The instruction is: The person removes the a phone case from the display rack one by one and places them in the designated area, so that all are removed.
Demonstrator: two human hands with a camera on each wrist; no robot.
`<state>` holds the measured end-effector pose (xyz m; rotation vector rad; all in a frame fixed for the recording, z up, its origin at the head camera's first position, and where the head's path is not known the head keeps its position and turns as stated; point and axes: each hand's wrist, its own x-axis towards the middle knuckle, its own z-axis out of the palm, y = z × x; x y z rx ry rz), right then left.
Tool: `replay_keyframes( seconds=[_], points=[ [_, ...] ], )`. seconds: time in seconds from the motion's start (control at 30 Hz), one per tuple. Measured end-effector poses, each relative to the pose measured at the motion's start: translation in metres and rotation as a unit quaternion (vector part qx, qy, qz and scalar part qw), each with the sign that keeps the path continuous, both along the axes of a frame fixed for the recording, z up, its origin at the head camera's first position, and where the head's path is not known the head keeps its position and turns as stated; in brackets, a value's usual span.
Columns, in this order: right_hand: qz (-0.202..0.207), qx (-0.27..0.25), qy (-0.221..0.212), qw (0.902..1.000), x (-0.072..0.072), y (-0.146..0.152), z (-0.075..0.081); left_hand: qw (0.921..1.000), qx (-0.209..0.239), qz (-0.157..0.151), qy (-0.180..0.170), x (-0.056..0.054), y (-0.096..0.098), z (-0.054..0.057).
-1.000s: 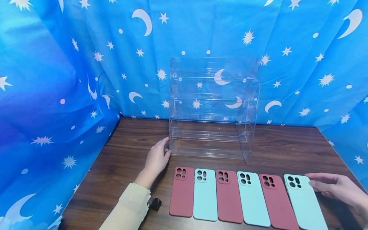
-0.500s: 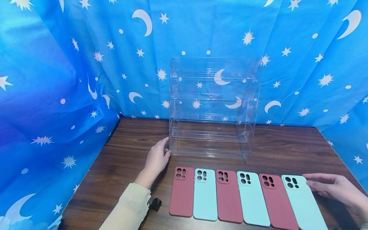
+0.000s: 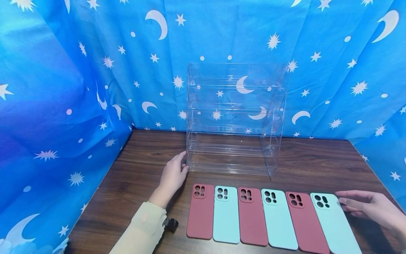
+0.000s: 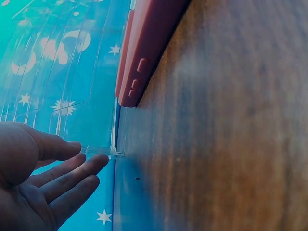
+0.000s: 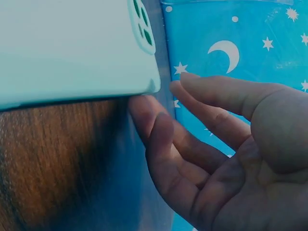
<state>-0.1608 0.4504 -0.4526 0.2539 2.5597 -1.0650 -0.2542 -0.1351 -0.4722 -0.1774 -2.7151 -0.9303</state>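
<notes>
In the head view a row of phone cases lies on the table, dark red and mint green in turn, camera cutouts at the far end. My right hand (image 3: 369, 208) is beside the upper right corner of the rightmost mint phone case (image 3: 336, 225). In the right wrist view its fingertips (image 5: 142, 113) come right up to that case's corner, the thumb apart from it. My left hand (image 3: 172, 176) rests at the lower left corner of a clear tiered display rack (image 3: 231, 169). The left wrist view shows its fingers (image 4: 77, 192) extended near the rack's base edge.
The leftmost red phone case (image 3: 200, 218) lies in front of the rack, near my left forearm. A blue curtain (image 3: 222, 35) with moons and stars hangs behind and beside the brown wooden table (image 3: 146, 144).
The rightmost mint case has slid slightly left, closer to the red one, with my right hand beside it. My fingers have since eased back a little. The left hand stays put.
</notes>
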Motion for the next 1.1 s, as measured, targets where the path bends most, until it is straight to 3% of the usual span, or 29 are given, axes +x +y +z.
replay_keyframes(
  seconds=[0.23, 0.33, 0.4, 0.53, 0.6, 0.77, 0.87, 0.97, 1.1],
  points=[
    [0.007, 0.044, 0.042, 0.9981, 0.005, -0.013, 0.009, 1.0, -0.004, 0.0, -0.003, 0.001, 0.001, 0.0],
    [0.005, 0.103, 0.1, 0.9896, 0.005, -0.025, 0.014, 1.0, -0.004, -0.001, -0.001, 0.001, 0.001, 0.0],
    [-0.002, 0.15, 0.16, 0.9755, 0.005, -0.036, 0.019, 1.0, -0.004, -0.001, 0.0, 0.001, 0.001, 0.0],
    [-0.013, 0.226, 0.295, 0.9284, 0.002, -0.06, 0.026, 1.0, -0.006, 0.0, 0.0, 0.0, 0.001, 0.0],
    [-0.017, 0.238, 0.334, 0.9117, -0.002, -0.072, 0.03, 1.0, -0.006, 0.002, -0.002, 0.0, 0.001, 0.0],
    [-0.02, 0.228, 0.402, 0.8866, -0.014, -0.101, 0.033, 1.0, 0.0, 0.005, -0.005, -0.001, -0.001, 0.0],
    [-0.001, 0.223, 0.436, 0.8716, -0.022, -0.114, 0.031, 1.0, 0.0, 0.002, -0.01, -0.001, -0.003, 0.001],
    [0.016, 0.233, 0.435, 0.8695, -0.03, -0.126, 0.029, 0.9999, 0.0, -0.003, -0.017, 0.0, -0.005, 0.004],
    [0.027, 0.245, 0.392, 0.8863, -0.035, -0.134, 0.027, 0.9996, 0.004, -0.006, -0.027, 0.003, -0.012, 0.013]
  ],
)
